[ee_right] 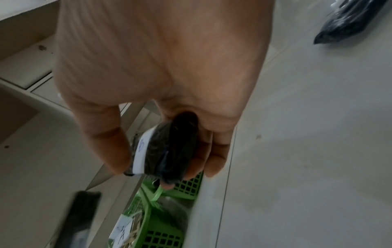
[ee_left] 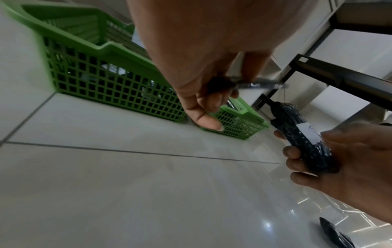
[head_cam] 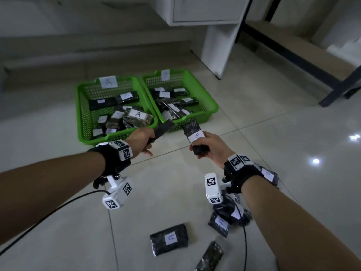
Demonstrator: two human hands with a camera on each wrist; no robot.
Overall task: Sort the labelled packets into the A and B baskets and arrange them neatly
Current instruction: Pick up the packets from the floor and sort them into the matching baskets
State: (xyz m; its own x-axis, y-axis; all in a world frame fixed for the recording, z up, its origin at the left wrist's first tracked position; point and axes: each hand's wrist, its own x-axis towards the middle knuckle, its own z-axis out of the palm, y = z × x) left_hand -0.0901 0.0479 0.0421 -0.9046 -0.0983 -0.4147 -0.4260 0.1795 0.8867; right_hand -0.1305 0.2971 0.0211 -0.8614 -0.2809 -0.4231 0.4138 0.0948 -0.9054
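Two green baskets stand side by side on the floor: basket A (head_cam: 82, 106) on the left, basket B (head_cam: 212, 106) on the right, both holding several dark labelled packets. My left hand (head_cam: 143, 141) grips a dark packet (head_cam: 166, 128) just in front of basket A's near rim; its label is hidden. My right hand (head_cam: 211, 148) holds a packet labelled B (head_cam: 194, 134), raised in front of basket B. In the left wrist view the left fingers (ee_left: 203, 102) pinch the thin packet (ee_left: 254, 83). The right wrist view shows the B packet (ee_right: 169, 151) between thumb and fingers.
Loose packets lie on the tiled floor near me: one labelled A (head_cam: 169, 238), another A (head_cam: 219, 223), an unlabelled side-up one (head_cam: 211, 256), and one by my right wrist (head_cam: 270, 176). A white cabinet (head_cam: 218, 42) and a dark-framed shelf (head_cam: 304, 61) stand behind the baskets.
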